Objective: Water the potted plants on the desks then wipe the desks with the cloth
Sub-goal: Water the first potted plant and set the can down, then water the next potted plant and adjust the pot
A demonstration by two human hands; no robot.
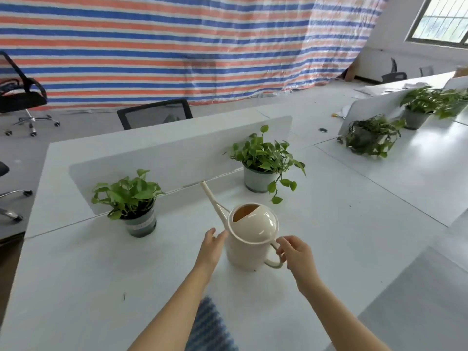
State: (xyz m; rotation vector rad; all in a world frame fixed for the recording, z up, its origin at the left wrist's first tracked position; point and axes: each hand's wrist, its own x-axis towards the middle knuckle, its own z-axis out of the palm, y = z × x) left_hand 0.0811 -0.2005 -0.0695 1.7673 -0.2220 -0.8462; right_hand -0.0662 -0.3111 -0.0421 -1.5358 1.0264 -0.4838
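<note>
On bench (76,274), watering can (250,239) stands between 2 hands. Grip: left hand (211,247) fingers straight, flat against can's side, holding nothing; right hand (296,252) fingers curled round handle (274,264). Plant 1 (129,196) ahead-left of left hand, plant 2 (263,158) ahead of right hand; cloth (210,323) between forearms. Risks: thin handle grip lets can swing on lift, slopping any water from open top; long spout (215,201) clips leaves, tips pot.
</note>
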